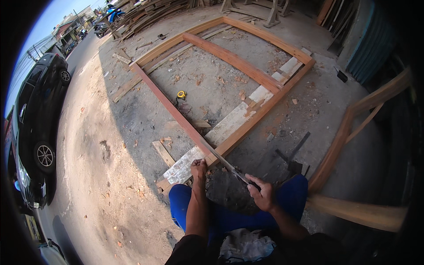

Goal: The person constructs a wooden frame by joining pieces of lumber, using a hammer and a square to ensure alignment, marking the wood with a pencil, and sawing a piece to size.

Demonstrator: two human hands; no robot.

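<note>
At the near corner of a large reddish-brown wooden frame [172, 113] on the ground, my left hand [198, 167] has its fingers curled against the wood; what they hold, if anything, is too small to name. My right hand [261, 192], below and right of that corner, is closed on a long, narrow tool [237, 172] whose far part reaches up-left onto the corner joint. A pale, weathered board [180, 168] lies under the frame beside my left hand. Inside the frame is a yellow tape measure [181, 94].
Another wooden frame [341, 135] stands at my right, near dark metal pieces [293, 167]. A short plank [163, 152] lies left of the corner. A dark car [35, 101] is parked at the left. Stacked timber [145, 17] and trestles [271, 15] are at the back.
</note>
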